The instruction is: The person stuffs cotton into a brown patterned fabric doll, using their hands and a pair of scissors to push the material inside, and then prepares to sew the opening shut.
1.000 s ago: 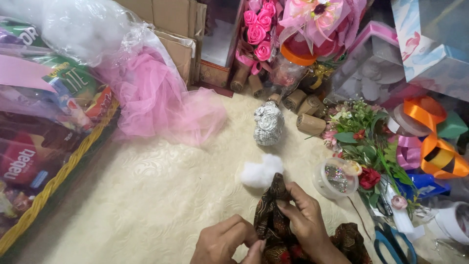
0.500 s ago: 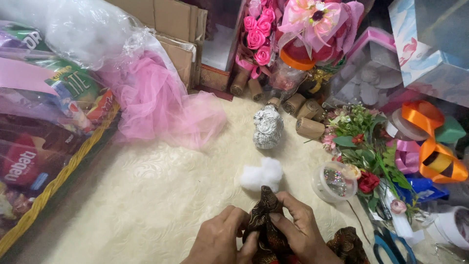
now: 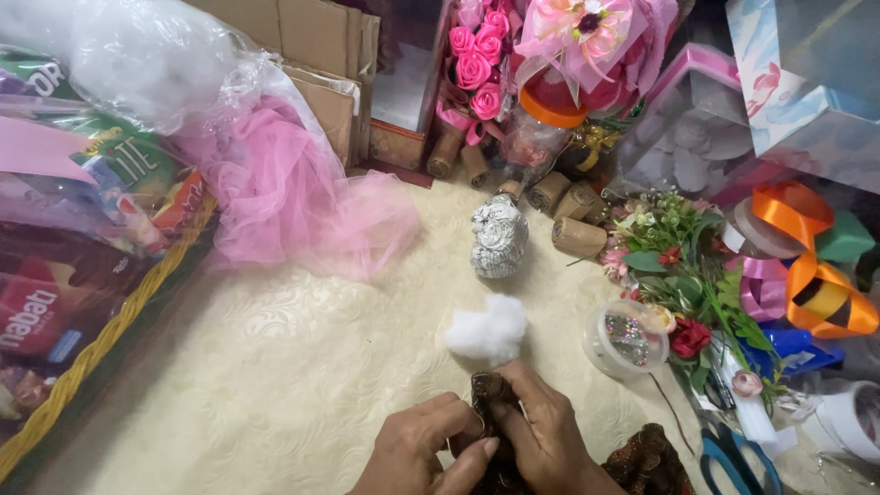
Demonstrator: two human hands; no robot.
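Brown patterned cloth (image 3: 490,403): you pinch this small piece between both hands at six o'clock of the view, low on the cream embossed table cover (image 3: 275,385).
Left hand (image 3: 417,454): your fingers are curled closed on the cloth's left side, thumb pressed in.
Right hand (image 3: 550,440): closed on the cloth too, fingertips pushing at its top edge, just under the stuffing.
White stuffing tuft (image 3: 488,332): it sits at twelve o'clock from your hands, touching or nearly touching the top of the cloth; you cannot tell which from here.
Newsprint-wrapped figure (image 3: 499,236): upright further out at twelve o'clock, well apart from your hands.
Clear bead tub (image 3: 625,337): at two o'clock from your right hand, near it, beside the artificial flower sprigs (image 3: 683,266).
Scissors (image 3: 738,458): blue handles at three o'clock, near your right wrist.
Pink tulle (image 3: 293,197): bunched at ten o'clock against the snack hamper (image 3: 82,275).
Risk: the tuft looks loose and light, so a sweep of your right hand could knock it away or drag it out of the cloth.
Risk: your right forearm works close to the bead tub; a wide elbow could tip it and scatter beads.
Risk: a slack pinch may let the cloth unfold.
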